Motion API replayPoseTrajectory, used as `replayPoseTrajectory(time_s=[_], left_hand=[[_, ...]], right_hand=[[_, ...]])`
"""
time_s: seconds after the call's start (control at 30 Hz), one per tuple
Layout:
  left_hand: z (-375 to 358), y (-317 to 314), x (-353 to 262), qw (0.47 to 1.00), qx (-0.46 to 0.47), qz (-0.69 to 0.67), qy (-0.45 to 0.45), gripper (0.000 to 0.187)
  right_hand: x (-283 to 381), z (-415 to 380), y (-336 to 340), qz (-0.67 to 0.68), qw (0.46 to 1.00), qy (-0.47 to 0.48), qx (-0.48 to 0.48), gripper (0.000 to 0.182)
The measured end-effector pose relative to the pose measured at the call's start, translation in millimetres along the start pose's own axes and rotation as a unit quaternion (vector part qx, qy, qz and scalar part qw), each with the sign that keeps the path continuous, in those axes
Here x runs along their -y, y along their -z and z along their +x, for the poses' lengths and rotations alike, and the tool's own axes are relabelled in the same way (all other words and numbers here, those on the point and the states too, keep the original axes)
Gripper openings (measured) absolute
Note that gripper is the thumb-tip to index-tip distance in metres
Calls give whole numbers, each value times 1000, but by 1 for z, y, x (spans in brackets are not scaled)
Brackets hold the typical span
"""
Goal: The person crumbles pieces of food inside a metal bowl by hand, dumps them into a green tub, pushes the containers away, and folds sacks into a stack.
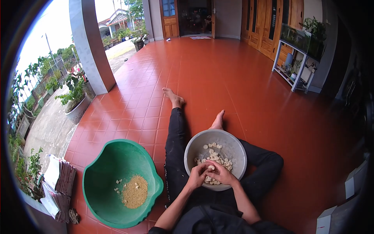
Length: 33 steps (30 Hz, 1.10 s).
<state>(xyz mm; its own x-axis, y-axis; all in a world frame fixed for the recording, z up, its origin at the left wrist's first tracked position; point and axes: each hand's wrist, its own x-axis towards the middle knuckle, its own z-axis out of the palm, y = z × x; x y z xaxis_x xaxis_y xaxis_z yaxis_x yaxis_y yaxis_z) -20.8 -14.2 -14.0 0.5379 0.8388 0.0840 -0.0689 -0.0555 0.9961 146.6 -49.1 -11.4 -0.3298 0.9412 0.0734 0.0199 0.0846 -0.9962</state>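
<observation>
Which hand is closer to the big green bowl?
The left hand. It is over the grey bowl, on the side towards the green bowl, but apart from it. The right hand is beside it, farther from the green bowl.

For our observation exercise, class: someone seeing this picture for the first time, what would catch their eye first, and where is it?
First, the person's two hands, left hand and right hand, meeting over a grey bowl of pale lumpy pieces that rests in the lap. Next, the big green basin on the floor to the person's left, holding a heap of tan grains. Around them spreads the glossy red tiled floor.
</observation>
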Motion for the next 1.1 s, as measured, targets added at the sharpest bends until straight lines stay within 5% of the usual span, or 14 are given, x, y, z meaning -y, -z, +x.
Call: replayPoseTrajectory(time_s=[0.33, 0.43, 0.67, 1.1], left_hand=[[-1, -4, -7, 1000, -10, -3, -13, 16], [0, -3, -4, 999, -11, -33, -4, 15], [0, -5, -8, 999, -17, -50, -12, 21], [0, -6, -5, 998, 1, -67, -16, 28]], right_hand=[[-7, -2, -5, 61, 997, 36, -37, 45], [-2, -4, -5, 96, 994, -25, -55, 42], [6, -6, -8, 54, 996, 38, -63, 61], [-1, -4, -8, 37, 994, 58, -82, 59]])
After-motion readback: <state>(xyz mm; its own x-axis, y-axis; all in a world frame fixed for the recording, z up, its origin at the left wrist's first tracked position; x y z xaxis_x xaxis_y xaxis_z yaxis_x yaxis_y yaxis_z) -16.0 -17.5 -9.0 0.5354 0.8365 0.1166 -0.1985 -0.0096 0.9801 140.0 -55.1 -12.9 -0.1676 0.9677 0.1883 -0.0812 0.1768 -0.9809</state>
